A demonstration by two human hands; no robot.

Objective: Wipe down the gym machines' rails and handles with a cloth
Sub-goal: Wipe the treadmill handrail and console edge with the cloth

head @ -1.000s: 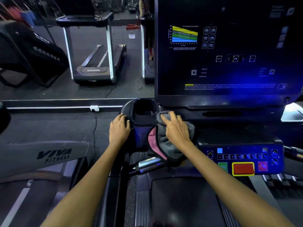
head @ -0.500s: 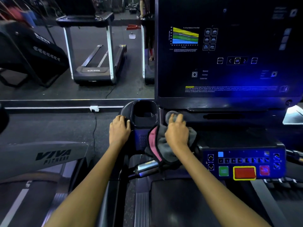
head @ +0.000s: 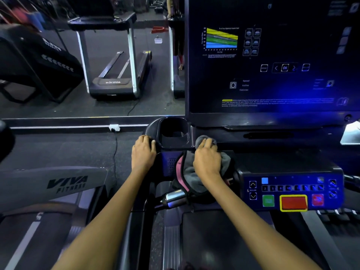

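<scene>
Beneath the right hand, most of the grey-and-pink cloth is lying hidden; curled fingers are pressing it onto the treadmill console ledge, just right of the cup holder. Left of that holder, the left hand is gripping the console edge. Nearer, the cloth's folds are partly covering a chrome handle. Screen text is too blurred to read.
</scene>
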